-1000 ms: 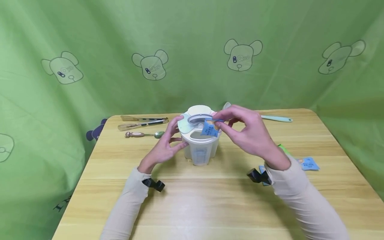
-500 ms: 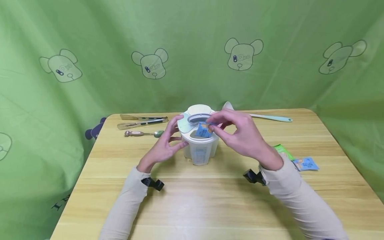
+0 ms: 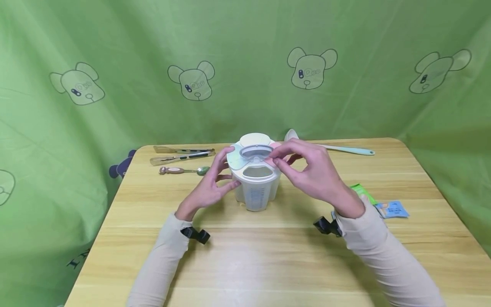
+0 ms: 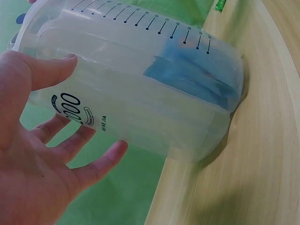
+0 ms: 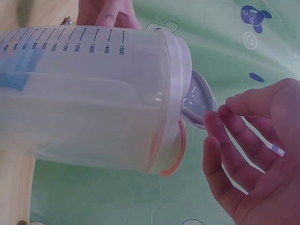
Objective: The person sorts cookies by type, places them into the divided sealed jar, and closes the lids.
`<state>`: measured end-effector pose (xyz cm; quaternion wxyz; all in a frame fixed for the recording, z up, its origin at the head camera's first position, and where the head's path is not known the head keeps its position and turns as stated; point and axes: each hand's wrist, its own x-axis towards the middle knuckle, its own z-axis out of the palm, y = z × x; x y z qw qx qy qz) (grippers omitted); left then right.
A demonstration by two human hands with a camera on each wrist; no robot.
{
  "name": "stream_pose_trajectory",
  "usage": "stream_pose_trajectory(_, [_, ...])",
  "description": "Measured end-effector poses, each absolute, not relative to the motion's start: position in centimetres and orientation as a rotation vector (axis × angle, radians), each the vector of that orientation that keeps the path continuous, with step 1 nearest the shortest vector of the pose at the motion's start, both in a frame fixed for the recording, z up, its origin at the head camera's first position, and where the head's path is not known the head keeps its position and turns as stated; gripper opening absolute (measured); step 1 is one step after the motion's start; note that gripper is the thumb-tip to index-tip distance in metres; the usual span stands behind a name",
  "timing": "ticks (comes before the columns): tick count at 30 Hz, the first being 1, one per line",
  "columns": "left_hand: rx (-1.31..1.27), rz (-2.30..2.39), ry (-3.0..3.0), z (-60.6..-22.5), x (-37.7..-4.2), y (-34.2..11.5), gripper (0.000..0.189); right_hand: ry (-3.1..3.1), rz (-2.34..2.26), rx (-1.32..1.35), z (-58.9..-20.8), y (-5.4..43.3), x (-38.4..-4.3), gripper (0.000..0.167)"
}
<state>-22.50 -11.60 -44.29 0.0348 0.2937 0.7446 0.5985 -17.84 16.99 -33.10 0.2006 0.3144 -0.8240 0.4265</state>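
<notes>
A translucent plastic storage container (image 3: pixel 257 194) with scale marks stands upright, its lid in white, pale blue and pink sections. One grey-rimmed flap (image 5: pixel 199 98) is raised above an opening (image 3: pixel 257 172). My left hand (image 3: pixel 209 185) holds the container's left side, thumb (image 4: pixel 54 72) on the near wall and fingers spread around behind. Low inside, through the wall, blue packets (image 4: pixel 187 79) show. Over the lid's right side hovers my right hand (image 3: pixel 314 170), thumb and forefinger tips close together beside the flap, with nothing seen between them.
Right of the container lie a green packet (image 3: pixel 362 192) and a blue packet (image 3: pixel 393 209). Behind the right hand is a ladle with a pale blue handle (image 3: pixel 350 150). Tongs (image 3: pixel 182 158) and a spoon (image 3: pixel 182 171) lie at the back left. A green curtain (image 3: pixel 245 85) hangs beyond the table.
The blue packet that my right hand pinched above the opening has left the fingers and gone down through it. The right hand moved slightly left; the left hand stayed on the container.
</notes>
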Motion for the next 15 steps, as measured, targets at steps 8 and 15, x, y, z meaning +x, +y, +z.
stream_pose_trajectory(8, [0.922,1.837,2.286,-44.2,-22.5,-11.5,0.097,-2.315,1.166,0.826,-33.6,17.7,-17.8,0.018])
stream_pose_trajectory(15, [0.901,1.835,2.296,-44.2,-22.5,-11.6,0.096,-2.312,1.183,0.771,-34.0,19.1,-17.8,0.021])
